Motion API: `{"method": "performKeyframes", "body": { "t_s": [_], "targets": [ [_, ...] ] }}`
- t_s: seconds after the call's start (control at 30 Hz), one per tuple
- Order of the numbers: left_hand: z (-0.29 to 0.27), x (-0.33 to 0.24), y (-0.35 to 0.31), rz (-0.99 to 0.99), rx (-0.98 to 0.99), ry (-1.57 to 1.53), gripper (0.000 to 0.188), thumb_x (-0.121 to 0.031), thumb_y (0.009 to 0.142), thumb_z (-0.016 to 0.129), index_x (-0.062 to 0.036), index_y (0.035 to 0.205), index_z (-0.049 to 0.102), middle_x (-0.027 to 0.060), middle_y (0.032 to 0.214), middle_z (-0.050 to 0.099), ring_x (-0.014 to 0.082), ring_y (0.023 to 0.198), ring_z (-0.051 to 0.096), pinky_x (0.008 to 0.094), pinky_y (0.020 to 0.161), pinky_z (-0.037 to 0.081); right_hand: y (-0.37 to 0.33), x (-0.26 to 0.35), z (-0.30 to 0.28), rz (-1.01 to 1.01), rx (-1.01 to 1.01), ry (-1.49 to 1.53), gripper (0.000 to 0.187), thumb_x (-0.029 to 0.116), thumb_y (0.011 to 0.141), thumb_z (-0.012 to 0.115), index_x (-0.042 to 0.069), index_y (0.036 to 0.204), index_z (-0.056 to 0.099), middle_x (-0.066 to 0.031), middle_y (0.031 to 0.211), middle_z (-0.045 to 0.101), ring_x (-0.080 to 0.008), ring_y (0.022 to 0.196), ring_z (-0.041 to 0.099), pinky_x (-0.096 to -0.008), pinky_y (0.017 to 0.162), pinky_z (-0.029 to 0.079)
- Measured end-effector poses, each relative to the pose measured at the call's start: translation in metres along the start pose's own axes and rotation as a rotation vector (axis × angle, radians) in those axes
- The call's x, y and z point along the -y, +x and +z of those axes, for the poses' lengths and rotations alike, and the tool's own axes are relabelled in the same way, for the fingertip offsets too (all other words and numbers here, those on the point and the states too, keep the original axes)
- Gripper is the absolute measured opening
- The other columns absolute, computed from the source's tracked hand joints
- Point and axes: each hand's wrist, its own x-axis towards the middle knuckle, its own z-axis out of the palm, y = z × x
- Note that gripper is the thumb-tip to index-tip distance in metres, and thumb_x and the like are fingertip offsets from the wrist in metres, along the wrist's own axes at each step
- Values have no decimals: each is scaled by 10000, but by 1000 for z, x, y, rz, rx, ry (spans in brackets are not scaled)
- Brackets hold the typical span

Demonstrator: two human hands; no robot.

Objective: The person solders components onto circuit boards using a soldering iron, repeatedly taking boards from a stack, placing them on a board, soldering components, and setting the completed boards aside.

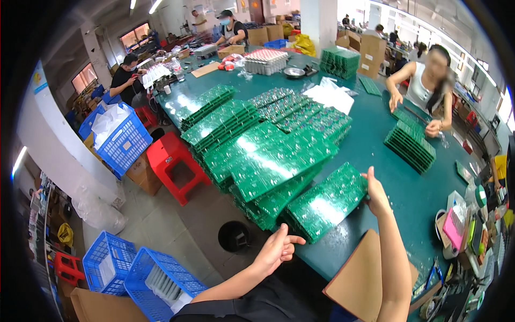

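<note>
A stack of green circuit boards [327, 201] lies near the table's front edge, its top board shiny under the lights. Against the stack's right end rests my right hand [376, 194], fingers stretched along the boards' edge and not wrapped round them. My left hand [279, 249] is just off the near left corner of that stack, with thumb and fingers apart and nothing in them. Left of the stack, a larger, uneven pile of circuit boards [279, 161] reaches to the table's edge. More board stacks [220, 126] stand behind it.
Across the green table [370, 126], a person handles another board stack [410, 145]. Cardboard [370, 273] lies beneath my right forearm; pliers [434, 271] and tools lie beyond it. A red stool [174, 161], black bin [233, 236] and blue crates [155, 279] stand on the left.
</note>
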Motion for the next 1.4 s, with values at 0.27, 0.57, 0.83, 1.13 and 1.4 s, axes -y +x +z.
{"method": "performKeyframes", "body": {
  "t_s": [0.27, 0.57, 0.83, 1.13, 1.4],
  "targets": [
    [32, 21, 31, -8, 108, -16, 283, -369, 1063, 429, -86, 1069, 427, 80, 1013, 567, 23, 624, 341, 173, 527, 321, 9, 5, -17, -27, -45, -111, 350, 351, 974, 570, 64, 1146, 673, 29, 715, 574, -68, 545, 497, -245, 433, 363],
    [101, 21, 131, 131, 24, -170, 286, -365, 1058, 447, -90, 983, 427, 65, 918, 560, 55, 625, 375, 214, 542, 333, 123, 29, -54, -82, -10, -152, 310, 309, 933, 613, 60, 1100, 693, 26, 864, 638, -80, 747, 556, -261, 644, 432],
    [119, -9, 218, 291, -108, -228, 201, -299, 1051, 468, -119, 962, 454, 8, 808, 503, 58, 563, 353, 234, 486, 297, 198, 42, -50, -121, -115, -83, 308, 339, 888, 616, 102, 1057, 716, 38, 702, 572, -74, 558, 484, -251, 472, 334],
    [143, -15, 185, 230, -250, -262, 402, -423, 1065, 382, -87, 874, 492, -14, 688, 395, 67, 546, 318, 246, 481, 229, 203, 43, -66, -213, -295, -69, 686, 563, 878, 641, 106, 1380, 544, -131, 1349, 578, -302, 1181, 575, -470, 924, 472],
    [297, -55, 165, 395, 564, -333, 557, -552, 1050, 280, -172, 643, 253, -44, 516, 173, 96, 423, 127, 306, 401, 111, 153, 3, -167, -585, -596, -78, 354, 358, 941, 639, 52, 1116, 674, -92, 1031, 717, -183, 958, 662, -332, 881, 506]
  ]
}}
